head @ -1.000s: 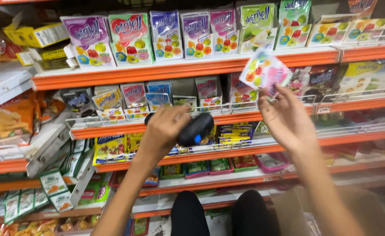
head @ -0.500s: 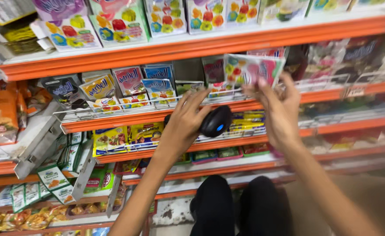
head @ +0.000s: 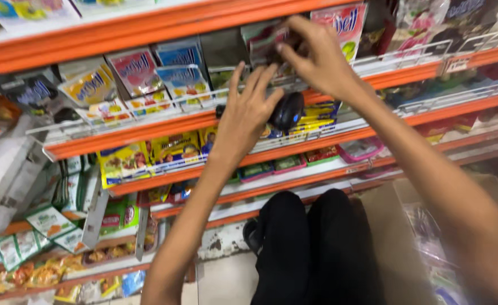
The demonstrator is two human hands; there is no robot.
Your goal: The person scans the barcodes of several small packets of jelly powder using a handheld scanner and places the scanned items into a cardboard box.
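My right hand (head: 315, 55) is raised to the middle orange shelf (head: 164, 124) and pinches a colourful sweets packet (head: 265, 44), which sits in among the standing packets behind the wire rail. Just below it, my left hand (head: 248, 112) keeps a black handheld device (head: 287, 110) against its palm. Its fingers stretch up towards the same row of packets and touch the rail area. Pink, blue and yellow packets (head: 139, 70) stand to the left of both hands.
Orange shelves with wire front rails (head: 430, 53) fill the view, stacked with small packets and boxes. Grey cartons (head: 6, 175) lean at the left. An open cardboard box (head: 399, 237) stands at the lower right beside my knees in black trousers (head: 311, 248).
The view has closed in on the shelf. My right hand has carried the packet left and into the packet row; my left hand with the black device has risen and spread its fingers.
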